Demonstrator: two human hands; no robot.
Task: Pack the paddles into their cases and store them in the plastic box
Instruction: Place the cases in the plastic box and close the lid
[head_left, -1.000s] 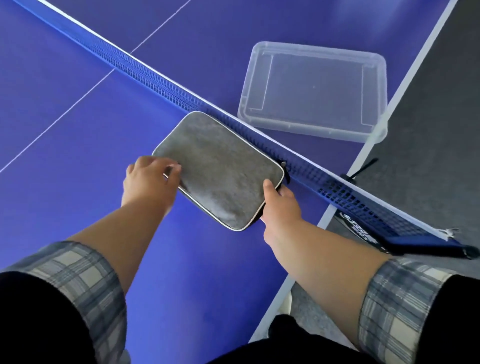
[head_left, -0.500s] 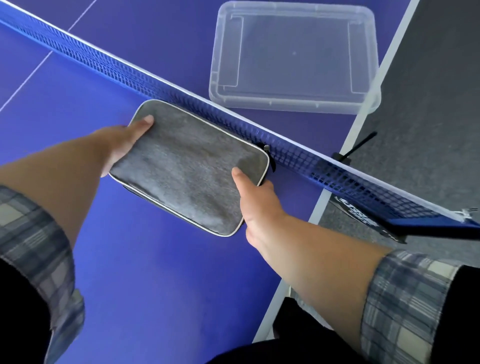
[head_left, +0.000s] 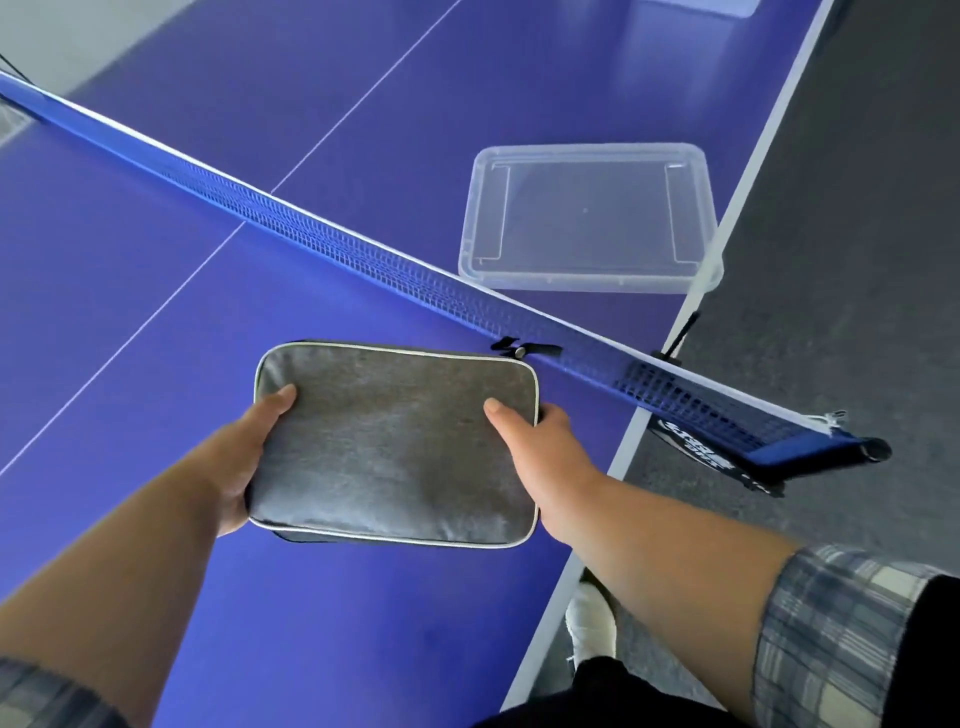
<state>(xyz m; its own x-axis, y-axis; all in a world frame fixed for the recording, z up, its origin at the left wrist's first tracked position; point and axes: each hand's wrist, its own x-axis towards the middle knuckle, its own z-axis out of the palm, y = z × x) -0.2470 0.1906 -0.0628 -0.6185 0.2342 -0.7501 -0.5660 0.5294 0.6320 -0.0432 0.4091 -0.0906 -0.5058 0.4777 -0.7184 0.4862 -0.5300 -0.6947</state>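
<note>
A grey fabric paddle case (head_left: 395, 441) with pale piping is held flat above the near half of the blue table. My left hand (head_left: 244, 462) grips its left edge, thumb on top. At the right edge my right hand (head_left: 540, 447) holds it the same way. The case is zipped shut, with black zipper pulls (head_left: 524, 349) at its far right corner; whatever is inside is hidden. A clear plastic box (head_left: 589, 218) stands open beyond the net, near the table's right edge, with nothing in it.
The blue net (head_left: 322, 234) crosses the table (head_left: 130, 291) diagonally between the case and the box. Its clamp and post (head_left: 810, 447) stick out past the right edge. Grey floor lies to the right, and a white shoe (head_left: 589, 618) shows below the table edge.
Both hands have lifted the case off the table and drawn it toward me, away from the net. The view has swung, so the box now appears farther up and right.
</note>
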